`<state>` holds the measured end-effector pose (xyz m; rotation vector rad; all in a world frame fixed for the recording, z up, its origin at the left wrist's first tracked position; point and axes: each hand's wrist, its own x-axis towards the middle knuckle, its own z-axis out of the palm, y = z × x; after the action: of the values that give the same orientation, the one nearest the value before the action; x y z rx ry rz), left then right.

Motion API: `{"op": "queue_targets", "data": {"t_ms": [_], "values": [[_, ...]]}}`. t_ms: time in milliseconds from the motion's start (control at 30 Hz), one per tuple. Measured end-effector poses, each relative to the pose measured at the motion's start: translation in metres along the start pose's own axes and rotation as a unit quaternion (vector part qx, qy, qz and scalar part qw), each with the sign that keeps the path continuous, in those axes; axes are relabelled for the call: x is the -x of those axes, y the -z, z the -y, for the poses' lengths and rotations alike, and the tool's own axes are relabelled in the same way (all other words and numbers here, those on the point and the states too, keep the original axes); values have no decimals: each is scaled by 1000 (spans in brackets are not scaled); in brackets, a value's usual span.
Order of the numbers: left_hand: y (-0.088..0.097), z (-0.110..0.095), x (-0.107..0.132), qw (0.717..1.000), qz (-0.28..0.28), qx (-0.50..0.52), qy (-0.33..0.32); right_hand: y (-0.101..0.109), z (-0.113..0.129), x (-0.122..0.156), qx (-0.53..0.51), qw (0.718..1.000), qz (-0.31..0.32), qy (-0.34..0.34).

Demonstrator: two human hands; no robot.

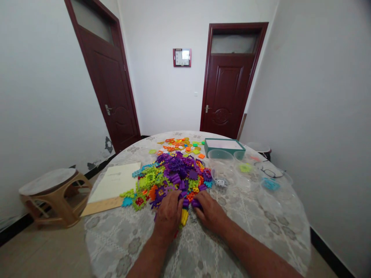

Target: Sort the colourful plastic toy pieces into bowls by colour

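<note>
A mixed pile of plastic building blocks (178,166) lies in front of me, with purple pieces heaped on top and green, orange, yellow and blue ones around them. My left hand (168,211) is at the pile's near edge, its fingers curled against a purple block (182,194). To its right, my right hand (211,211) has its fingers closed around another purple block (196,203). Between the two hands lies a yellow block (184,217). My hands partly cover the pieces beneath them.
Orange and green pieces (176,144) are scattered behind the pile. A green-edged box (224,144), clear plastic tubs (222,164) and eyeglasses (271,172) are on the right. Paper (116,179) lies on the left of the round table (130,247); a stool (55,193) stands beyond.
</note>
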<state>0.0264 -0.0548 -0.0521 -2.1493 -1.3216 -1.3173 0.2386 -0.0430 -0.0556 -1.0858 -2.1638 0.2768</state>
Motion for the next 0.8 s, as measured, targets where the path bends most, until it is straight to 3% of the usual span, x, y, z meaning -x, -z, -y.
{"op": "queue_targets", "data": {"t_ms": [267,567,700,800], "values": [[6,-5,-3,997,37,63,30,18,9,3,-85,993,-80,-20],[8,-19,-8,991,68,119,-2,24,17,0,-174,984,-33,4],[6,-17,-5,989,86,117,35,26,12,-2,-252,967,0,-30],[7,-16,-4,986,100,125,55,23,6,1,-336,937,29,-87]]}}
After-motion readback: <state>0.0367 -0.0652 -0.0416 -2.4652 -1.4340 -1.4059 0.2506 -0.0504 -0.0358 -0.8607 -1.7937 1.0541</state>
